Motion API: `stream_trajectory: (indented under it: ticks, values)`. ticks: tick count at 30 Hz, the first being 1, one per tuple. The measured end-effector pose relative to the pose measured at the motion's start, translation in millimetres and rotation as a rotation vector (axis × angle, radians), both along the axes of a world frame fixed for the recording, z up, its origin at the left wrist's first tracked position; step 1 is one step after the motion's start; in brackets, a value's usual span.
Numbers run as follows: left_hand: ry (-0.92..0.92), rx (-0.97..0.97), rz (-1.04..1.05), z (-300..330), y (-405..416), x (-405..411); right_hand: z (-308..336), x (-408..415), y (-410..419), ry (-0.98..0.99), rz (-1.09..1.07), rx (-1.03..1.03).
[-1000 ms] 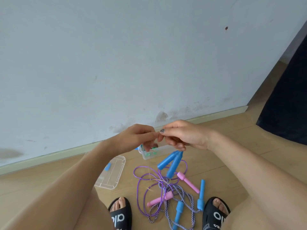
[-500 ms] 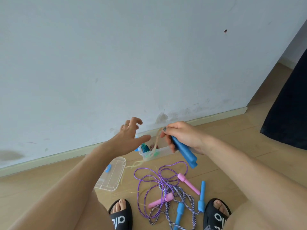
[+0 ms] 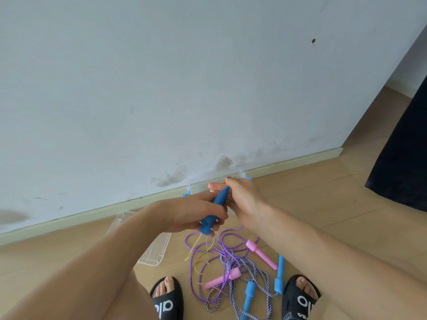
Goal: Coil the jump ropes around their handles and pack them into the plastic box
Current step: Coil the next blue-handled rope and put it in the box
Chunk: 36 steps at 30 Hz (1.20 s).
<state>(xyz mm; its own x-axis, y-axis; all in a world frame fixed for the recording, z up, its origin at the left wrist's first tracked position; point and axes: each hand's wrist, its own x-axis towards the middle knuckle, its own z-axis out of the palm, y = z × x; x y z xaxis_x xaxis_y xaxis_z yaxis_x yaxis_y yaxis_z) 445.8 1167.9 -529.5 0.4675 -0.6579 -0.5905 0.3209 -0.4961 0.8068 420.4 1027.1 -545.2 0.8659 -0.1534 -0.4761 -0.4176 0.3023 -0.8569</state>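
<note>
My left-hand fingers [image 3: 209, 218] curl around the lower end of a pair of blue plastic jump-rope handles [image 3: 215, 210], and my right hand [image 3: 240, 195] pinches the upper end, so both hands hold the same bundle. I judge this two-ended hold keeps the handles side by side while the thin yellowish cord [image 3: 201, 249] hanging below my left hand gets wound on. The clear plastic box [image 3: 242, 175] sits just beyond my fingers against the wall and is mostly hidden, so I cannot tell what is in it. Its clear lid [image 3: 147, 248] lies on the wooden floor [image 3: 323, 211] under my left forearm. Below the fingers, a purple cord with pink handles [image 3: 261, 254] is tangled with a striped braided rope with light-blue handles [image 3: 248, 296], between two black slides [image 3: 167, 299]. The open floor to the right gives room to swing the cord; the wall limits any reach forward.
</note>
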Motion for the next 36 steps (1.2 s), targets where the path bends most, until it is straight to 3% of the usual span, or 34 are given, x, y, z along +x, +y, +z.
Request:
stream_trajectory:
  ticks: [7, 9, 14, 16, 18, 20, 22, 24, 26, 29, 34, 36]
  values:
    - [-0.577, 0.331, -0.119, -8, 8, 15, 7, 6, -6, 0.039, -0.022, 0.105]
    - [-0.632, 0.371, -0.154, -8, 8, 15, 6, 7, -6, 0.040, -0.023, 0.121]
    - [-0.648, 0.395, -0.164, -2, 12, 16, 5, 12, -10, 0.101, 0.033, 0.073]
    - [-0.700, 0.419, -0.165, 1, 16, 18, 9, 14, -17, 0.174, 0.182, -0.220]
    - [-0.721, 0.429, -0.165, 3, 19, 17, 8, 16, -25, 0.172, 0.270, -0.666]
    - [-0.763, 0.442, -0.168, 4, 21, 16, 8, 16, -28, -0.052, 0.196, -1.003]
    - [-0.802, 0.433, -0.168, 6, 20, 17, 12, 16, -29, -0.289, 0.223, -0.994]
    - [-0.803, 0.391, -0.150, 7, 19, 17, 18, 15, -28, -0.278, 0.395, -0.821]
    - [-0.784, 0.354, -0.126, 9, 20, 17, 21, 11, -27, -0.233, 0.542, -0.780]
    - [-0.766, 0.364, -0.120, 12, 25, 19, 18, 7, -26, -0.284, 0.522, -0.716]
    - [-0.597, 0.311, 0.023, 13, 34, 27, 17, 12, -25, -0.425, 0.388, -0.817]
    - [-0.517, 0.249, 0.065, 13, 32, 26, 16, 11, -22, -0.513, 0.376, -0.990]
